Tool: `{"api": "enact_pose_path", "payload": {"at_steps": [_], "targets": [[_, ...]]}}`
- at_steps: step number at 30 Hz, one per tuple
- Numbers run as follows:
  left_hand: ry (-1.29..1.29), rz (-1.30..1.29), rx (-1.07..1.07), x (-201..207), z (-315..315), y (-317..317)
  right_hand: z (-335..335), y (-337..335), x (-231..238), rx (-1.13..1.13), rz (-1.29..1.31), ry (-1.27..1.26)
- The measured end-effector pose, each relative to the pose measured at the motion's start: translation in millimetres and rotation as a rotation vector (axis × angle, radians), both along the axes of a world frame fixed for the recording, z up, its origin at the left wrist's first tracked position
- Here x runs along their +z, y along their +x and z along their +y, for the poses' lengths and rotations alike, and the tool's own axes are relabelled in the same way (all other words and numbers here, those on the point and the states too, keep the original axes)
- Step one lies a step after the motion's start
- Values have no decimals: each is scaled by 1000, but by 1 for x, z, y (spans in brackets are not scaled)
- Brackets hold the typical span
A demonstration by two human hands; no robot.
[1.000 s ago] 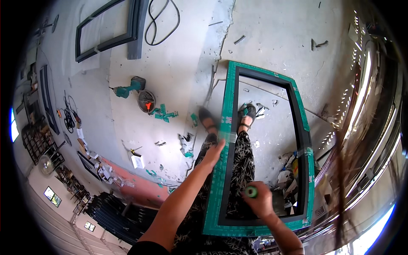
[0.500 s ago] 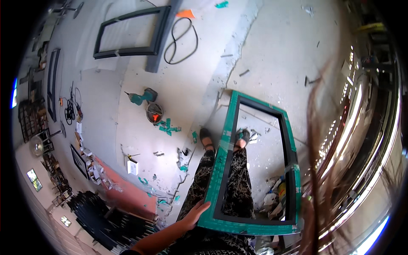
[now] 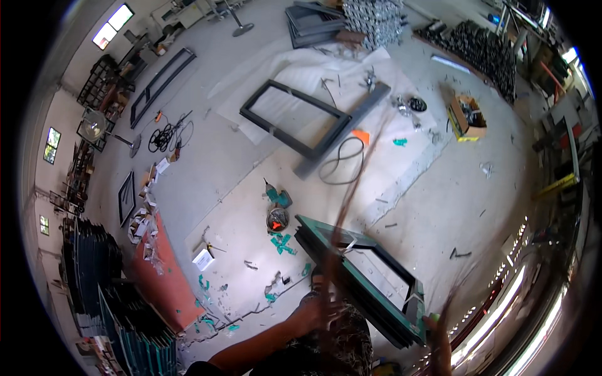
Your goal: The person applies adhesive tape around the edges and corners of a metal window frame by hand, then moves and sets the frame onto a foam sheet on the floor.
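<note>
A rectangular window frame [image 3: 352, 276], dark with green protective film and a smaller dark inner frame, is tilted in front of my legs, its thick side edge turned toward me. At its lower right corner my right hand [image 3: 435, 327] is closed on it, partly hidden by blurred hair strands. Left of the frame's near edge is my left hand [image 3: 308, 316], over my patterned trousers. Its fingers are smeared and partly covered by a hair strand, so whether they touch the frame cannot be made out.
A green cordless drill [image 3: 278, 195] lies beside a round tub [image 3: 277, 219] on the floor. Ahead, another dark frame [image 3: 295, 116] rests by a grey bar [image 3: 345, 135] and a looped black cord [image 3: 342, 172]. An open carton [image 3: 467, 119] stands far right; dark profiles [image 3: 94, 269] are stacked left.
The frame has swung from lying face up to a steep tilt showing its thick edge. My left hand has come off its lower left corner. The view has lifted toward the room's far end.
</note>
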State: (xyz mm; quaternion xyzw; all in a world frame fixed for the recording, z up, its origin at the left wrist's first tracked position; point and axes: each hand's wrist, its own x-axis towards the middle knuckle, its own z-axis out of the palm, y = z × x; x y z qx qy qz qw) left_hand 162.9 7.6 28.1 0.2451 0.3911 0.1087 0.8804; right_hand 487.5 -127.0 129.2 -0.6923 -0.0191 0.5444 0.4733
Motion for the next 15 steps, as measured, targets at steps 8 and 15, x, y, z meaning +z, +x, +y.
{"api": "enact_pose_path", "payload": {"at_steps": [8, 15], "targets": [[-41, 30, 454, 24, 3, 83, 47, -24, -115, 206, 199, 71], [-202, -45, 744, -2, 69, 31, 93, -80, -135, 266, 71, 190]]}}
